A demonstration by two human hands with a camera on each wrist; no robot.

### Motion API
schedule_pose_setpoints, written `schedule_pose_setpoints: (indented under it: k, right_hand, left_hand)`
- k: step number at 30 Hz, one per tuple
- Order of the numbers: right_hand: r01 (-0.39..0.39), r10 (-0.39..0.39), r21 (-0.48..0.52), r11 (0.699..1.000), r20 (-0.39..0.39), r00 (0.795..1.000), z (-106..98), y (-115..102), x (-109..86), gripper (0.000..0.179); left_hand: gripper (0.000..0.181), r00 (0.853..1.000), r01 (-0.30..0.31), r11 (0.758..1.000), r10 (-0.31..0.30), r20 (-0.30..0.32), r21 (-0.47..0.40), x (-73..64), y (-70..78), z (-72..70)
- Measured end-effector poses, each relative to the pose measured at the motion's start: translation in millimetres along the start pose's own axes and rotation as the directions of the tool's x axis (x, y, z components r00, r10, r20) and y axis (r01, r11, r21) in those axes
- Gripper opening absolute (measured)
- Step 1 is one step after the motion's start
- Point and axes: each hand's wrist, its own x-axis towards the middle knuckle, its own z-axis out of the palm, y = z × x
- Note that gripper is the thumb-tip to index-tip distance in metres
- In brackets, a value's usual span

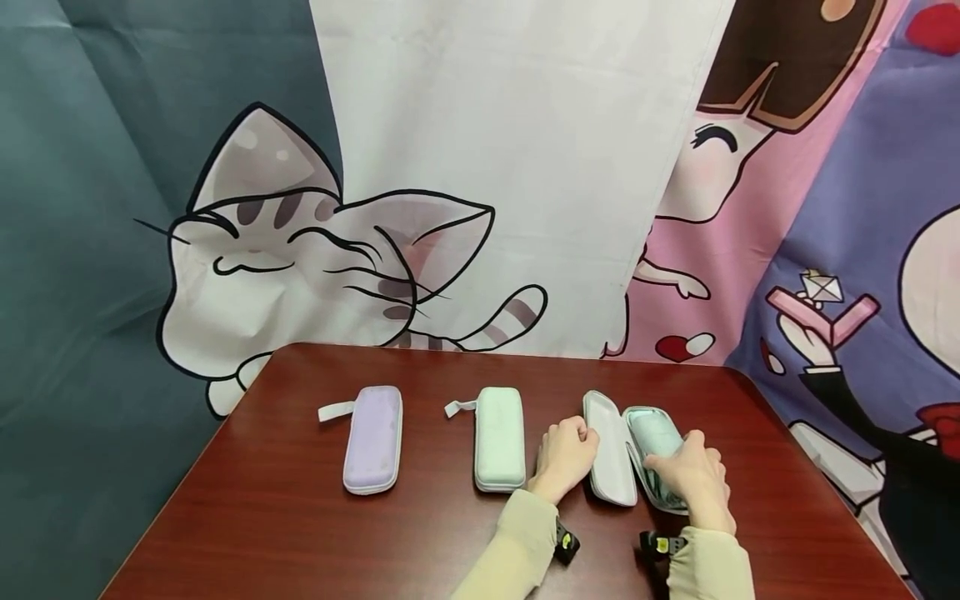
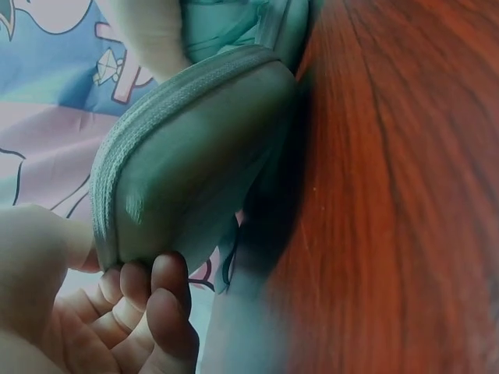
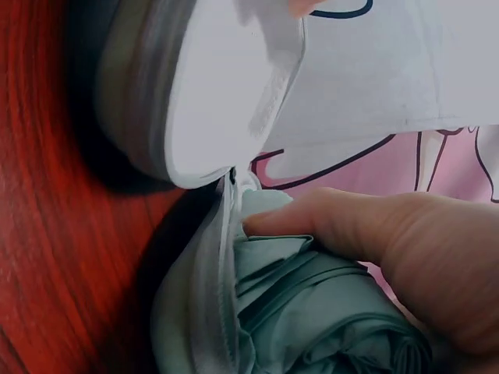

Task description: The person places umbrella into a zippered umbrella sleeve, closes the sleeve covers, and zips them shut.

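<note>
A pale green zip case lies unfolded on the right of the table, its white-lined lid [image 1: 611,454] to the left of its base [image 1: 669,503]. My left hand [image 1: 567,457] holds the lid's edge between thumb and fingers; the left wrist view shows the lid's zipped rim [image 2: 117,179] close up. Inside the base is a teal folded umbrella [image 1: 652,432], its pleated cloth [image 3: 312,288] bunched. My right hand [image 1: 693,477] grips the umbrella, thumb [image 3: 312,222] pressed on the cloth; its other fingers are mostly hidden in the right wrist view.
A closed mint-green case [image 1: 499,437] with a wrist strap lies left of my left hand. Farther left is a closed lilac case [image 1: 373,437], also strapped. The brown wooden table [image 1: 262,517] reaches back to a hanging cartoon cloth [image 1: 525,125].
</note>
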Motion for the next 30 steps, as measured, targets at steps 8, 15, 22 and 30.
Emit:
schedule_pose_setpoints:
  k: [8,15,22,30]
  right_hand:
    - [0.053,-0.053,-0.018,0.998,0.0,0.999,5.8,8.2,3.4,0.08]
    - [0.165,-0.162,-0.039,0.986,0.062,0.985,0.7,7.0,7.6,0.076]
    - [0.189,-0.189,-0.036,0.981,0.002,0.982,-8.8,13.9,10.8,0.051]
    - [0.207,-0.207,0.004,0.978,0.001,0.978,-7.8,23.5,17.2,0.046]
  left_hand:
    - [0.033,0.999,-0.036,0.999,0.036,0.037,0.004,-1.6,2.5,0.6]
    - [0.031,0.998,-0.052,0.999,0.052,0.021,0.006,-0.9,1.3,-6.0]
    - [0.032,0.999,-0.043,0.999,0.042,0.02,0.01,-0.6,-1.5,-7.7]
    - [0.033,1.0,-0.014,1.0,0.014,0.019,0.003,1.4,-2.3,-8.6]
